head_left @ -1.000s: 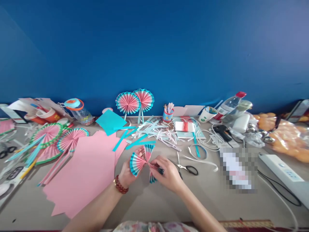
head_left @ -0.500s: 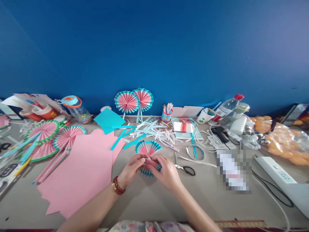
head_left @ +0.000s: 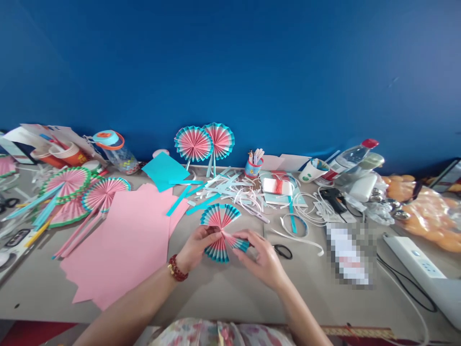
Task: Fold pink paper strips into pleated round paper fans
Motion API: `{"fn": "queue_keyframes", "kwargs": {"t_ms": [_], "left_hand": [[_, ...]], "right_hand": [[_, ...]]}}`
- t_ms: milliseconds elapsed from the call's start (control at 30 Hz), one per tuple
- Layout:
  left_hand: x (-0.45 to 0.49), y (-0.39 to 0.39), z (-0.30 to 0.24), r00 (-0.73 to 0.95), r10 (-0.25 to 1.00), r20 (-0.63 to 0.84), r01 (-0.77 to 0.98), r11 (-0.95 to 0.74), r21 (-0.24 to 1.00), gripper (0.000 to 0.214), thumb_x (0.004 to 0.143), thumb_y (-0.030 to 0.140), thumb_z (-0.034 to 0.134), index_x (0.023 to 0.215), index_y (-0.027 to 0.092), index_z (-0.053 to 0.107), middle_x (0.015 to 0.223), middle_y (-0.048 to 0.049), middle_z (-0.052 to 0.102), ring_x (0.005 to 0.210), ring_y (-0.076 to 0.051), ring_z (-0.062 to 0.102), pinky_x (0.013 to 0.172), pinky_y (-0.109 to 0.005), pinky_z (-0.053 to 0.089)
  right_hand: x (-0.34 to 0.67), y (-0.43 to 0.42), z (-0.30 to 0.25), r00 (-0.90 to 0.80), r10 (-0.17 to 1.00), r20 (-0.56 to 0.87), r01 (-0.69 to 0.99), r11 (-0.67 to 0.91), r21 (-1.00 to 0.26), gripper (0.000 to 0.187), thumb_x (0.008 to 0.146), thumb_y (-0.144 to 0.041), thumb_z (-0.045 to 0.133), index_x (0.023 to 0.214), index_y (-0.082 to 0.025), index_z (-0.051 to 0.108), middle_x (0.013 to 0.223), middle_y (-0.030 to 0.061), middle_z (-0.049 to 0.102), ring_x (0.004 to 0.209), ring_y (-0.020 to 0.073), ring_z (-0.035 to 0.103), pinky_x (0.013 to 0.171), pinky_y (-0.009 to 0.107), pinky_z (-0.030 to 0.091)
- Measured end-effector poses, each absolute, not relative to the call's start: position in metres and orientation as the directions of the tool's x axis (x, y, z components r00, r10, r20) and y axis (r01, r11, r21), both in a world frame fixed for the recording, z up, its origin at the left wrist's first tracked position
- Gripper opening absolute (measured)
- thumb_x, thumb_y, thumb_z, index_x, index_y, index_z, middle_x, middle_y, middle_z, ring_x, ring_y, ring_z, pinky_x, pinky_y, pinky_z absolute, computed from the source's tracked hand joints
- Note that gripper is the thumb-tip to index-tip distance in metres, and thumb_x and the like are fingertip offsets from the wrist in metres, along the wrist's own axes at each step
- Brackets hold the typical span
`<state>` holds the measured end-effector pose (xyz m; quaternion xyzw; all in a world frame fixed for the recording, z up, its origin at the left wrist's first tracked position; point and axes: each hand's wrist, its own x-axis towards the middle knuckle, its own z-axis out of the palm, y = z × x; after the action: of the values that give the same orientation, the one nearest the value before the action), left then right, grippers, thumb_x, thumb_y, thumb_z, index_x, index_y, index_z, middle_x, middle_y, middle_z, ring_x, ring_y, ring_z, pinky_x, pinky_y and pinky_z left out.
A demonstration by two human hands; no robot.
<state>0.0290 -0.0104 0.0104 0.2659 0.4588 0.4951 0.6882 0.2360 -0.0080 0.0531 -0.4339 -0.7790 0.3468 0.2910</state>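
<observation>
A pleated paper fan (head_left: 222, 215), pink at its centre with blue edges, is spread between my hands above the table. My left hand (head_left: 202, 245) pinches it near the middle, on its left side. With thumb and fingers, my right hand (head_left: 260, 254) grips the lower right pleats. Fan sections open above and below the pinched centre, with a gap at the right. Just right of my right hand lie scissors (head_left: 283, 251), their blades mostly hidden behind the hand.
Pink paper sheets (head_left: 122, 240) lie at left beside finished fans (head_left: 104, 193). Paper strips (head_left: 223, 190) are heaped behind my hands, before two standing fans (head_left: 193, 144). At right are a bottle (head_left: 347, 161), cables (head_left: 309, 206) and a power strip (head_left: 414, 257).
The fan's pleats have spread wider above and below. My right hand has moved a little right, drawing the lower right pleats outward. The view has shifted slightly.
</observation>
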Motion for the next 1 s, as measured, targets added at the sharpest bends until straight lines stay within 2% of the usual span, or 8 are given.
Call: {"fn": "queue_keyframes", "kwargs": {"t_ms": [100, 167, 500, 767, 1000], "left_hand": [[0.028, -0.01, 0.012, 0.111, 0.938, -0.329, -0.413, 0.345, 0.843, 0.031, 0.065, 0.033, 0.083, 0.084, 0.015, 0.067, 0.083, -0.0028, 0.07, 0.077, -0.017, 0.064, 0.071, -0.027, 0.046], [0.028, -0.01, 0.014, 0.137, 0.941, -0.309, -0.414, 0.338, 0.845, 0.033, 0.064, 0.033, 0.084, 0.087, 0.015, 0.068, 0.086, -0.0047, 0.071, 0.081, -0.019, 0.065, 0.074, -0.029, 0.047], [0.025, -0.012, 0.008, 0.143, 0.958, -0.25, -0.38, 0.287, 0.88, 0.029, 0.068, 0.032, 0.082, 0.088, 0.016, 0.068, 0.089, -0.0047, 0.071, 0.085, -0.02, 0.065, 0.079, -0.031, 0.05], [0.028, -0.012, 0.01, 0.135, 0.971, -0.198, -0.367, 0.235, 0.9, 0.028, 0.071, 0.033, 0.079, 0.091, 0.017, 0.068, 0.09, -0.0046, 0.071, 0.088, -0.021, 0.064, 0.081, -0.033, 0.049], [0.026, -0.012, 0.007, 0.136, 0.96, -0.246, -0.407, 0.28, 0.869, 0.025, 0.068, 0.033, 0.081, 0.083, 0.017, 0.069, 0.084, -0.0026, 0.07, 0.079, -0.016, 0.062, 0.073, -0.026, 0.048]], "right_hand": [[0.241, -0.006, 0.05, -0.405, 0.906, 0.122, 0.462, 0.318, -0.828, 0.022, 0.089, -0.028, 0.056, 0.109, -0.024, 0.063, 0.1, 0.005, 0.069, 0.086, 0.0197, 0.064, 0.065, 0.024, 0.051], [0.242, -0.005, 0.047, -0.372, 0.924, 0.091, 0.446, 0.264, -0.855, 0.022, 0.089, -0.031, 0.056, 0.108, -0.023, 0.065, 0.097, 0.0049, 0.07, 0.078, 0.0181, 0.064, 0.061, 0.023, 0.05], [0.239, -0.005, 0.044, -0.368, 0.927, 0.067, 0.293, 0.184, -0.938, 0.023, 0.092, -0.038, 0.054, 0.105, -0.021, 0.063, 0.1, 0.0079, 0.07, 0.081, 0.0183, 0.065, 0.075, 0.029, 0.055], [0.232, -0.007, 0.037, -0.403, 0.911, 0.091, 0.296, 0.224, -0.929, 0.022, 0.088, -0.035, 0.062, 0.105, -0.021, 0.062, 0.1, 0.0061, 0.068, 0.088, 0.0196, 0.064, 0.081, 0.03, 0.053], [0.23, -0.008, 0.042, -0.436, 0.9, 0.032, 0.2, 0.131, -0.971, 0.029, 0.089, -0.042, 0.058, 0.106, -0.02, 0.064, 0.098, 0.0064, 0.068, 0.083, 0.0187, 0.063, 0.075, 0.028, 0.053]]}}
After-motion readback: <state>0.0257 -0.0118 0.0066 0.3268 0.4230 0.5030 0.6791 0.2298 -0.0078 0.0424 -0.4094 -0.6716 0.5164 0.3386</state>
